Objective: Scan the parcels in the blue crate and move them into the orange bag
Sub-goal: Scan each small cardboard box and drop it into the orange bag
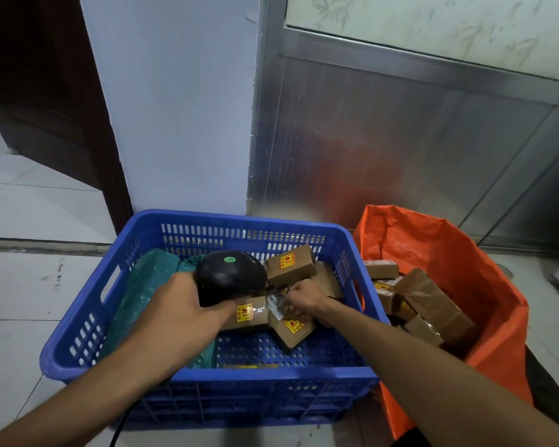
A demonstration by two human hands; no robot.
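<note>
A blue crate (88,321) with slotted walls sits on a pale tiled floor (20,317). Inside it are several small brown cardboard parcels (290,264) with yellow-and-red stickers, piled toward the right, and green plastic mailer bags (142,285) along the left side. Just to the right, touching the crate, an open orange bag (484,285) holds more brown parcels. The left hand (181,304) grips a black handheld scanner (229,275) with a green dot on top, held over the parcels. The right hand (307,300), fingers curled, grasps a parcel with a white label (276,305) directly under the scanner's front. Behind stand a white wall (175,108), a dark wooden door (46,91) and a metal-framed panel (400,140).
</note>
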